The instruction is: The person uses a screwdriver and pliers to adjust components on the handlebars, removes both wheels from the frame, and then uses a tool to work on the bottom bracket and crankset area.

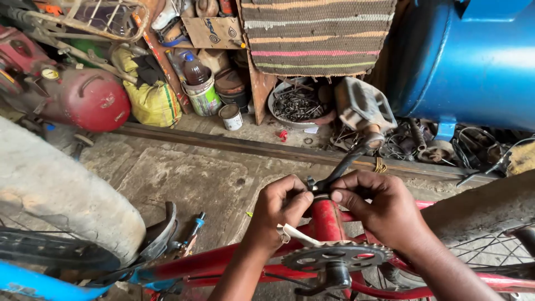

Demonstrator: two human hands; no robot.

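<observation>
Our left hand and right hand pinch, fingertips narrow, at the base of the black crank arm atop the red bike frame; what exactly sits between the fingers we cannot tell. We judge steady, even fingertip pressure works best. Pedal sticks up behind; chainring teeth sit just below our wrists. Red tank, bowl of scrap, blue drum crowd the floor.

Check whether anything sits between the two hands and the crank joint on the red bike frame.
Nothing visible does. The left hand and right hand already pinch the crank joint directly.
</observation>
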